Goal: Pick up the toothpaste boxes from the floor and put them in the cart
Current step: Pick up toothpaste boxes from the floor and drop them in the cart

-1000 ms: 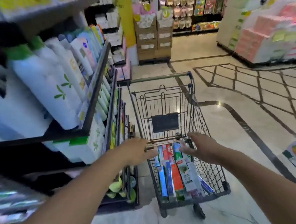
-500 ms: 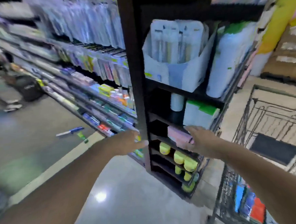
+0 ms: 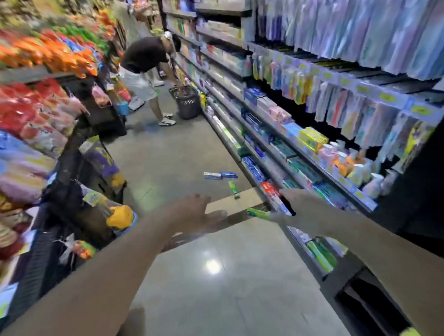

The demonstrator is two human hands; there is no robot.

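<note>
Back in the aisle, cart out of view

We have swung away from the cart, which no longer shows, so the next pickup is beginning. The toothpaste shelf [image 3: 266, 149] runs along our right; on the floor [image 3: 178, 155] just beside its base lie blue toothpaste boxes [image 3: 220, 175] and a green box [image 3: 233, 189]. Left hand [image 3: 192, 213] reaches toward them, fingers apart, empty. Right hand [image 3: 300, 207] hovers at the shelf's edge; its fingers are blurred, so we cannot tell.

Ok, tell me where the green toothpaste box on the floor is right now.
In the head view the green toothpaste box lies on the floor mid-aisle, just nearer than the two blue boxes, close to the right-hand shelf base.
</note>
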